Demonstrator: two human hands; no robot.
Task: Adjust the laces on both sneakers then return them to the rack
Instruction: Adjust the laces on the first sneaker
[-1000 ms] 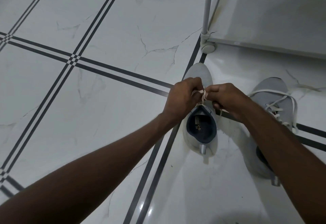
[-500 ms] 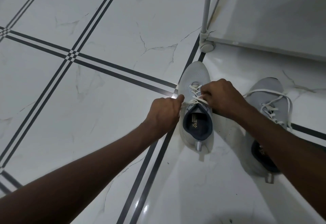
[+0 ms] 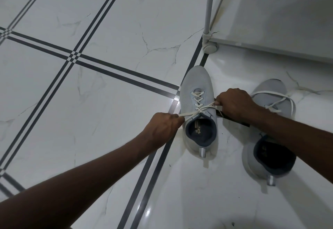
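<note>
Two pale grey sneakers with white laces stand on the tiled floor, toes pointing away from me. The left sneaker (image 3: pixel 196 88) has its lace (image 3: pixel 201 109) crossed over the tongue and pulled taut to both sides. My left hand (image 3: pixel 162 127) grips one lace end at the shoe's left side. My right hand (image 3: pixel 234 102) grips the other end at its right side. The right sneaker (image 3: pixel 270 91) lies beyond my right forearm, which hides its middle; its loose lace (image 3: pixel 281 99) loops over the toe.
A white rack (image 3: pixel 270 21) stands at the upper right, with a thin upright post (image 3: pixel 209 3) and a round foot (image 3: pixel 210 47) on the floor just beyond the left sneaker's toe. White marble tiles with dark stripes (image 3: pixel 100 68) stretch to the left.
My hands were together above the left sneaker's tongue. They have moved apart, left hand down-left and right hand rightward, drawing the lace ends out taut.
</note>
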